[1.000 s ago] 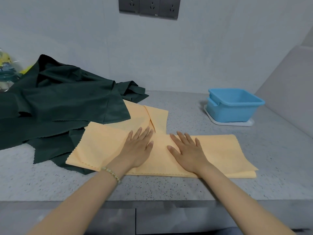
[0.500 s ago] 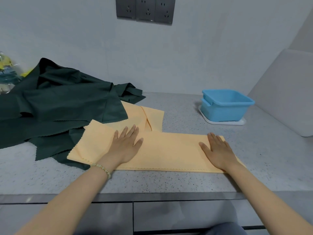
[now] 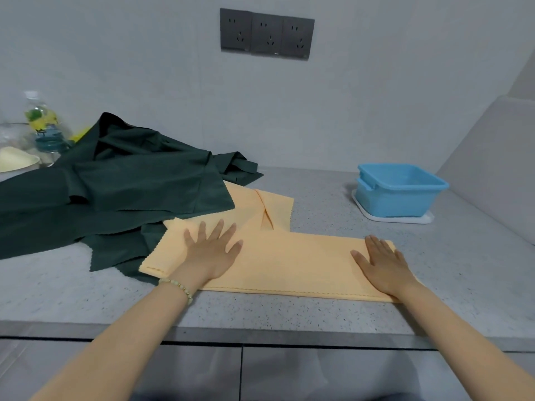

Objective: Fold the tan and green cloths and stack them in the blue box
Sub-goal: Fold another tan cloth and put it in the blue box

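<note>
A tan cloth [image 3: 295, 261] lies folded into a long strip on the grey counter, near the front edge. My left hand [image 3: 212, 248] presses flat on its left part, fingers spread. At the strip's right end my right hand [image 3: 382, 263] lies flat as well. Another tan cloth [image 3: 269, 208] sits behind the strip, partly under a crumpled heap of dark green cloths [image 3: 115, 186] at the left. The blue box [image 3: 399, 191] stands at the back right, and I see nothing inside it.
The blue box sits on a white lid [image 3: 393, 217]. At the far left stand a plastic bottle [image 3: 43, 131] and a pale dish [image 3: 17, 160]. A wall socket strip [image 3: 266, 33] hangs above. A slanted grey panel [image 3: 492, 169] closes the right side.
My two hands have slid apart along the tan strip: the left toward its left part, the right out to its right end. The strip looks flatter.
</note>
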{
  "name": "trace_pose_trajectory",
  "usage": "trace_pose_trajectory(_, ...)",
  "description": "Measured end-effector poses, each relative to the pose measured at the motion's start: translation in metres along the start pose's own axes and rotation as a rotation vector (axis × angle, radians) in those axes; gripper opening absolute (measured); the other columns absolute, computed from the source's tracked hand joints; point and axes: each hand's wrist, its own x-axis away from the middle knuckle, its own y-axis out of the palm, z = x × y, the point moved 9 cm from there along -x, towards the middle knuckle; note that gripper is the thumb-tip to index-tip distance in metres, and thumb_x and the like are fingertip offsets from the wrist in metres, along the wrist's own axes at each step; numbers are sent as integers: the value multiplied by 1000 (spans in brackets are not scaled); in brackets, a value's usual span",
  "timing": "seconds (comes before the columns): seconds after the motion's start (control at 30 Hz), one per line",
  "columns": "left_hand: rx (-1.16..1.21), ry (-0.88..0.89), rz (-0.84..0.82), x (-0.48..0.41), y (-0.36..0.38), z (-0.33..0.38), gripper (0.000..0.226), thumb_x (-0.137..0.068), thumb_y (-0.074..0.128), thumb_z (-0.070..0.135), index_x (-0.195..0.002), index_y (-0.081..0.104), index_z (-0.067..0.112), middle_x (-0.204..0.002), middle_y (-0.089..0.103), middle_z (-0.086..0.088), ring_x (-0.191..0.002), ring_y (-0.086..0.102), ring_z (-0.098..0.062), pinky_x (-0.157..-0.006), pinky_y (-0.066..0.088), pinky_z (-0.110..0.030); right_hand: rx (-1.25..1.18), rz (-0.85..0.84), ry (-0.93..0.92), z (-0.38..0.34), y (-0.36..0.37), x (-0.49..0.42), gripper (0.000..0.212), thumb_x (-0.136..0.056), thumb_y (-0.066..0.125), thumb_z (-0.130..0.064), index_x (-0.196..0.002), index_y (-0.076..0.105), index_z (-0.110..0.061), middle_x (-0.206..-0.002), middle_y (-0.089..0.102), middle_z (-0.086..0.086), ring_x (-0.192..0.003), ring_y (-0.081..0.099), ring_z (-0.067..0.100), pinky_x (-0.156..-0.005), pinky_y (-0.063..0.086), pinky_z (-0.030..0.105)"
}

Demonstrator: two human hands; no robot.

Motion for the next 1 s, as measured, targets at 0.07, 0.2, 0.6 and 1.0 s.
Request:
trace_pose_trajectory(0.07, -5, -10, -27, 1, -1, 2, 61, -94, 5, 63, -150, -4, 41, -159, -12, 9, -145, -16, -32, -111, -13, -60, 1, -9, 8, 0, -1, 2, 70, -97, 13, -58, -153, 1, -17, -160, 0, 0, -147, 1, 17, -119, 1, 42)
trace_pose_trajectory(0.2, 122, 174, 92, 3, -28, 37, 59, -99, 15, 55, -152, 15, 30, -161, 4, 4, -147, -3, -24, -116, -7, -46, -84, 85, -130, -26, -16, 17, 66, -98, 21, -53, -152, 7, -18, -160, 2, -1, -147, 4, 16, -118, 1, 40)
trace_pose_trajectory(0.6, -35, 538, 97, -35, -44, 167, 32, -99, 43, 33, -126, 54, 22, -115, 61, 2, -114, 45, -20, -102, 24, -32, -151, 145, -928, -150, -30, 121, 34, -94, 53, -40, -124, 63, -27, -132, 57, -13, -122, 52, 4, -104, 35, 17)
trace_pose_trajectory(1.0, 285, 369, 205, -58, -69, 123, 7, -90, 57, 23, -84, 61, 23, -84, 64, 7, -87, 52, -13, -88, 31, -26, -54, 464, -1045, -129, -53, 88, 8, -81, 71, -13, -85, 75, -18, -85, 71, -8, -74, 66, 14, -75, 52, 25)
